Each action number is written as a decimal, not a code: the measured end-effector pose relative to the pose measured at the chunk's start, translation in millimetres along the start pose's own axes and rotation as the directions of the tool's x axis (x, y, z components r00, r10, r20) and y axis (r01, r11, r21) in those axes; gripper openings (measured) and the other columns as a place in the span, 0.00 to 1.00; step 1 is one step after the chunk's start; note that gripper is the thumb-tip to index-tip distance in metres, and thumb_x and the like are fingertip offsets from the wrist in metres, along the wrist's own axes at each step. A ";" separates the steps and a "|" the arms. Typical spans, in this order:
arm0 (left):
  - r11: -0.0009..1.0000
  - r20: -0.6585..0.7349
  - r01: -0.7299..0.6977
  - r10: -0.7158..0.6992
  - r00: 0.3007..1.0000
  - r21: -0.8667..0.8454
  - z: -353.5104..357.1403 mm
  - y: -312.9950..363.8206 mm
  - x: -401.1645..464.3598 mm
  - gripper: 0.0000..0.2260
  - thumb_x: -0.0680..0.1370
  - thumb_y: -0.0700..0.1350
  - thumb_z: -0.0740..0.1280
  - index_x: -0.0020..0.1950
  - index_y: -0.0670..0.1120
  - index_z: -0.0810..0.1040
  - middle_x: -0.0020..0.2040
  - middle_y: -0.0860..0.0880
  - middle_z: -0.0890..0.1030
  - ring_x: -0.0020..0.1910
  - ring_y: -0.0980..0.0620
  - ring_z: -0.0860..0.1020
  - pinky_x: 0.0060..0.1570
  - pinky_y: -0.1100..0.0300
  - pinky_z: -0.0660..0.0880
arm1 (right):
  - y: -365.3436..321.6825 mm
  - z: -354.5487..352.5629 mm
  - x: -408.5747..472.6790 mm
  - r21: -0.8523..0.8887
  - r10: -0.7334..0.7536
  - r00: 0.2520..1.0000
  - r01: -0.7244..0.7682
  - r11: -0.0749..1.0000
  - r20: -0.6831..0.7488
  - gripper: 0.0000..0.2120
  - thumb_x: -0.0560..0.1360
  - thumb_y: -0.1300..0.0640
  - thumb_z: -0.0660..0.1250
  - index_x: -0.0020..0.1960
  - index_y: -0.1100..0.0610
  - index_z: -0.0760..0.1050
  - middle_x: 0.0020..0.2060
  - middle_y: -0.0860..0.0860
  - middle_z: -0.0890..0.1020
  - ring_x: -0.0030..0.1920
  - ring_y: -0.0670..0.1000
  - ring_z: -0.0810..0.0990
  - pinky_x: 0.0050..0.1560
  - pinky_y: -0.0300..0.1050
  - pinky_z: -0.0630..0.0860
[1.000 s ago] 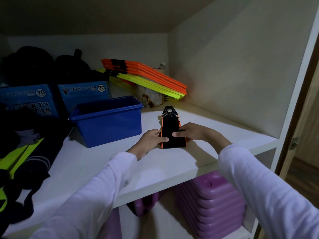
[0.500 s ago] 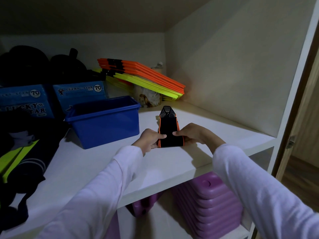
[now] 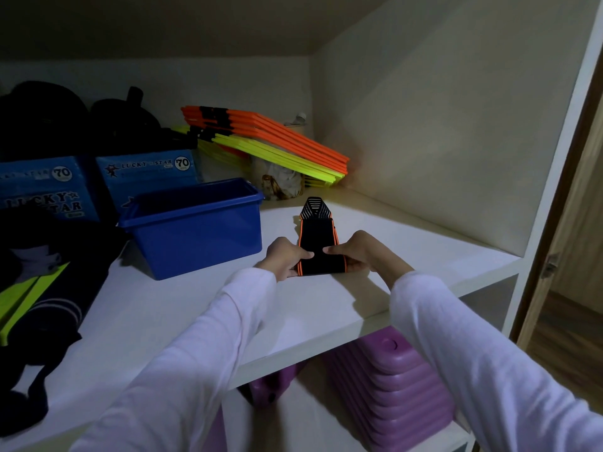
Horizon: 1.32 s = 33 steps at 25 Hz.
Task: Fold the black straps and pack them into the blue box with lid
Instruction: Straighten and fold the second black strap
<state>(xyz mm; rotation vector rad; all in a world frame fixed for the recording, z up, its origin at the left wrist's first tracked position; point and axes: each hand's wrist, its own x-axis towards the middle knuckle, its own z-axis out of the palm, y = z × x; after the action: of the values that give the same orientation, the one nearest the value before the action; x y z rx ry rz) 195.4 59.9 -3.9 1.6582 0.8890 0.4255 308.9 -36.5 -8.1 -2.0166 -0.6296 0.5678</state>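
White shelving inside a dim cupboard is being used as the workplace, with a stack of purple containers (image 3: 388, 380) being kept on the level beneath. Nearest on the shelf (image 3: 163, 314), a black strap (image 3: 318, 243) edged in orange is being held flat by both hands, well apart from the front edge. Its near folded end is being pinched from either side: the left hand (image 3: 287, 257) is gripping the left edge with its thumb laid on top, and the right hand (image 3: 359, 252) is doing the same on the right edge, both grips being closed on the fabric. The striped far tip is lying loose, pointing toward the back wall. Just to the left, the blue box (image 3: 195, 230) is standing open; no lid is being shown. Behind it, two blue cartons (image 3: 98, 181) and orange and yellow boards (image 3: 267, 138) are being stored. For a neat fold, the orange edges are probably best kept aligned, the layers pressed flat before the lift across to the box.
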 end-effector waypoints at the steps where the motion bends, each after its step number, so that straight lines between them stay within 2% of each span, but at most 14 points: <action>1: 0.999 -0.019 -0.012 0.013 1.000 0.032 0.9 -0.1 1.1 0.14 0.74 0.35 0.69 0.58 0.33 0.74 0.52 0.39 0.79 0.52 0.45 0.78 0.49 0.56 0.77 | -0.4 0.7 -1.4 -0.046 -0.020 1.000 0.018 0.999 -0.023 0.19 0.69 0.51 0.74 0.33 0.58 0.66 0.28 0.51 0.75 0.27 0.48 0.75 0.27 0.37 0.74; 3: 0.990 -0.067 -0.037 0.046 0.997 0.135 1.3 -0.1 2.9 0.17 0.73 0.38 0.71 0.59 0.33 0.75 0.57 0.36 0.79 0.55 0.42 0.80 0.52 0.51 0.80 | -1.9 0.3 -5.6 -0.203 -0.072 0.995 0.058 0.977 -0.062 0.22 0.70 0.48 0.72 0.31 0.58 0.63 0.22 0.49 0.73 0.28 0.49 0.76 0.22 0.36 0.68; 5: 0.966 -0.084 -0.070 0.094 0.992 0.248 -0.5 -0.6 4.0 0.17 0.72 0.40 0.73 0.57 0.34 0.75 0.58 0.34 0.79 0.54 0.41 0.80 0.53 0.47 0.80 | -1.7 0.7 -8.0 -0.380 -0.174 0.982 0.132 0.916 -0.077 0.21 0.72 0.47 0.70 0.33 0.60 0.65 0.29 0.51 0.73 0.39 0.53 0.73 0.29 0.40 0.64; 7: 0.942 -0.078 -0.139 0.170 0.982 0.304 -0.8 -1.3 1.7 0.09 0.72 0.40 0.72 0.48 0.40 0.74 0.58 0.35 0.77 0.56 0.39 0.79 0.55 0.44 0.78 | -0.6 5.0 -8.9 -0.419 -0.348 0.936 0.296 0.858 -0.052 0.11 0.73 0.53 0.69 0.42 0.59 0.70 0.39 0.54 0.75 0.45 0.54 0.72 0.35 0.41 0.66; 9: 0.884 -0.063 -0.242 0.290 0.955 0.401 -0.3 -4.0 0.0 0.06 0.74 0.40 0.70 0.47 0.42 0.74 0.60 0.38 0.74 0.58 0.40 0.76 0.56 0.52 0.76 | 3.8 9.3 -7.5 -0.443 -0.512 0.859 0.459 0.770 -0.001 0.04 0.74 0.61 0.66 0.47 0.61 0.77 0.46 0.59 0.80 0.49 0.56 0.75 0.45 0.44 0.72; 11: 0.759 0.003 -0.356 0.423 0.906 0.545 0.8 -7.1 -1.5 0.07 0.76 0.40 0.67 0.53 0.40 0.78 0.60 0.40 0.73 0.58 0.42 0.75 0.52 0.59 0.70 | 6.7 11.4 -9.6 -0.477 -0.574 0.818 0.521 0.708 0.042 0.09 0.75 0.66 0.62 0.51 0.64 0.79 0.51 0.60 0.82 0.52 0.58 0.78 0.51 0.46 0.71; 15: 0.587 0.140 -0.474 0.523 0.841 0.656 -3.3 -8.4 -2.3 0.10 0.78 0.42 0.63 0.56 0.40 0.80 0.58 0.41 0.78 0.57 0.45 0.76 0.53 0.58 0.70 | 5.5 8.4 -14.6 -0.502 -0.566 0.821 0.522 0.690 0.076 0.12 0.77 0.63 0.59 0.56 0.62 0.79 0.55 0.58 0.82 0.56 0.58 0.78 0.54 0.46 0.71; 20: 0.601 0.289 -0.534 0.461 0.839 0.594 -21.9 -17.8 -7.9 0.22 0.75 0.51 0.69 0.67 0.45 0.75 0.61 0.45 0.77 0.59 0.49 0.75 0.48 0.65 0.68 | 9.6 -6.2 -24.8 -0.461 -0.404 0.883 0.470 0.753 0.240 0.23 0.75 0.51 0.67 0.68 0.55 0.71 0.64 0.53 0.76 0.65 0.53 0.73 0.57 0.40 0.66; 22: 0.579 0.330 -0.533 0.424 0.843 0.617 -24.3 -21.6 -10.0 0.27 0.73 0.49 0.71 0.71 0.46 0.70 0.64 0.45 0.75 0.62 0.49 0.73 0.51 0.66 0.67 | 11.7 -7.6 -25.3 -0.504 -0.394 0.884 0.467 0.727 0.250 0.28 0.73 0.53 0.70 0.70 0.54 0.68 0.66 0.53 0.74 0.66 0.53 0.71 0.59 0.40 0.66; 25: 0.501 0.289 -0.530 0.481 0.828 0.684 -21.1 -25.0 -8.8 0.26 0.75 0.46 0.68 0.72 0.46 0.68 0.66 0.43 0.75 0.64 0.46 0.73 0.60 0.62 0.68 | 9.9 -7.3 -24.4 -0.494 -0.415 0.879 0.476 0.728 0.235 0.26 0.73 0.56 0.70 0.70 0.54 0.69 0.67 0.53 0.74 0.67 0.53 0.71 0.59 0.38 0.65; 27: 0.560 0.245 -0.537 0.513 0.823 0.631 -19.0 -26.5 -12.1 0.22 0.75 0.43 0.68 0.69 0.44 0.73 0.62 0.42 0.79 0.58 0.46 0.77 0.56 0.63 0.72 | 7.9 -11.1 -25.3 -0.452 -0.393 0.884 0.466 0.760 0.252 0.24 0.73 0.56 0.69 0.69 0.54 0.71 0.66 0.53 0.75 0.67 0.52 0.71 0.57 0.36 0.63; 30: 0.762 0.163 -0.485 0.463 0.871 0.429 -20.9 -25.0 -14.9 0.12 0.73 0.41 0.69 0.56 0.42 0.81 0.45 0.42 0.81 0.38 0.50 0.78 0.38 0.64 0.73 | 6.1 -16.3 -25.4 -0.371 -0.357 0.896 0.436 0.820 0.264 0.20 0.74 0.55 0.68 0.65 0.55 0.74 0.63 0.54 0.77 0.65 0.53 0.72 0.56 0.38 0.64; 31: 0.799 0.145 -0.463 0.443 0.885 0.383 -21.2 -24.0 -14.9 0.09 0.72 0.41 0.69 0.50 0.40 0.81 0.41 0.42 0.80 0.35 0.50 0.77 0.37 0.61 0.72 | 5.8 -17.0 -25.2 -0.337 -0.352 0.898 0.427 0.839 0.264 0.18 0.74 0.55 0.68 0.64 0.56 0.76 0.60 0.54 0.78 0.62 0.53 0.73 0.55 0.39 0.65; 33: 0.833 0.118 -0.419 0.405 0.907 0.362 -21.5 -22.0 -11.4 0.13 0.71 0.45 0.69 0.45 0.35 0.80 0.37 0.42 0.78 0.36 0.48 0.75 0.37 0.58 0.71 | 6.1 -17.5 -26.4 -0.241 -0.347 0.905 0.404 0.883 0.245 0.10 0.74 0.56 0.68 0.55 0.55 0.79 0.51 0.52 0.79 0.54 0.52 0.75 0.50 0.38 0.68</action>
<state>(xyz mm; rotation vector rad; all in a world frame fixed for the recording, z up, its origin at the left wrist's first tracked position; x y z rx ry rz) 166.0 67.2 -16.4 2.2274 0.6010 0.5379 300.8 -66.9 -1.4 -2.0372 -1.2575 0.4587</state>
